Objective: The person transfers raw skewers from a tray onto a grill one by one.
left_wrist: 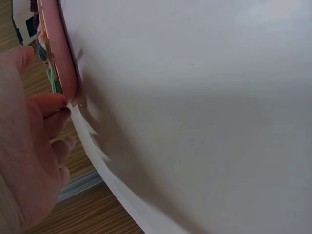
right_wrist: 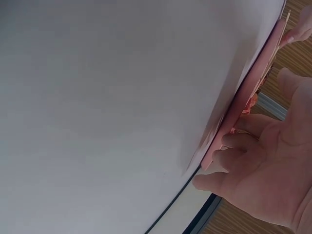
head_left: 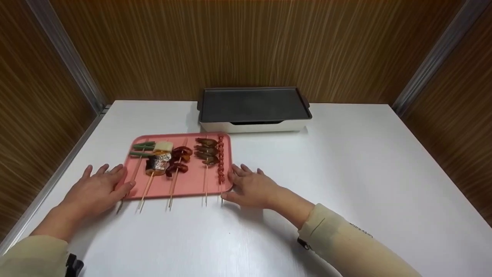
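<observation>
A pink tray (head_left: 192, 182) with rounded corners lies on the white table, loaded with several skewers of food. My left hand (head_left: 96, 188) is at its left side, fingers spread and extended, thumb reaching over the front left corner. In the left wrist view, its index fingertip meets the tray's end. At the opposite side my right hand (head_left: 253, 188) touches the right edge, fingers relaxed along it and thumb near the front corner. On the tray are green vegetable pieces (head_left: 143, 146), a foil-like silvery piece (head_left: 159, 161), dark red pieces (head_left: 178, 163), shrimp-like pieces (head_left: 207, 151) and small red beads (head_left: 221, 163).
Behind the tray stands a griddle with a flat black plate (head_left: 250, 104) on a white base (head_left: 257, 127), close to the tray's back right corner. Wood-patterned panels (head_left: 246, 46) close off the back and both sides. Skewer sticks (head_left: 172, 196) jut past the tray's front edge.
</observation>
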The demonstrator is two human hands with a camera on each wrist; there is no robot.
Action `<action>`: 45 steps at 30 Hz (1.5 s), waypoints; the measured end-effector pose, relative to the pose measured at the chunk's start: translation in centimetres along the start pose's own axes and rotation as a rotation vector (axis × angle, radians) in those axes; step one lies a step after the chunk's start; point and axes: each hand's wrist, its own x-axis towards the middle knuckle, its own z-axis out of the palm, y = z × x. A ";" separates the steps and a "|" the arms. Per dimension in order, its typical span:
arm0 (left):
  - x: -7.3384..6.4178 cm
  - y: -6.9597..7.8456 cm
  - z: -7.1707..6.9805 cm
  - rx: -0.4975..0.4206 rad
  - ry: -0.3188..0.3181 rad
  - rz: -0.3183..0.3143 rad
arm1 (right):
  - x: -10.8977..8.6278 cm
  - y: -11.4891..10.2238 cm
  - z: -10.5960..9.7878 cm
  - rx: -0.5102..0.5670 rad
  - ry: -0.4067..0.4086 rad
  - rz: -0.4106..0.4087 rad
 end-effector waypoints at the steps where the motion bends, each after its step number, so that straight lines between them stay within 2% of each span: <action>1: -0.1 -0.1 0.0 0.001 0.000 0.001 | 0.1 -0.2 0.1 0.000 0.005 0.005; 14: -0.2 -0.7 0.2 -0.033 0.014 0.040 | 0.9 -0.8 0.4 -0.024 0.057 0.053; 23: -0.3 -1.2 0.1 -0.034 0.013 0.065 | 0.9 -0.6 0.3 -0.020 0.078 0.013; 38: -0.4 -1.4 0.5 -0.014 0.032 0.104 | 0.9 -1.0 0.5 -0.041 0.100 0.026; 45: -0.5 -1.5 1.1 0.003 0.045 0.131 | 0.6 -0.4 0.7 0.012 0.093 -0.003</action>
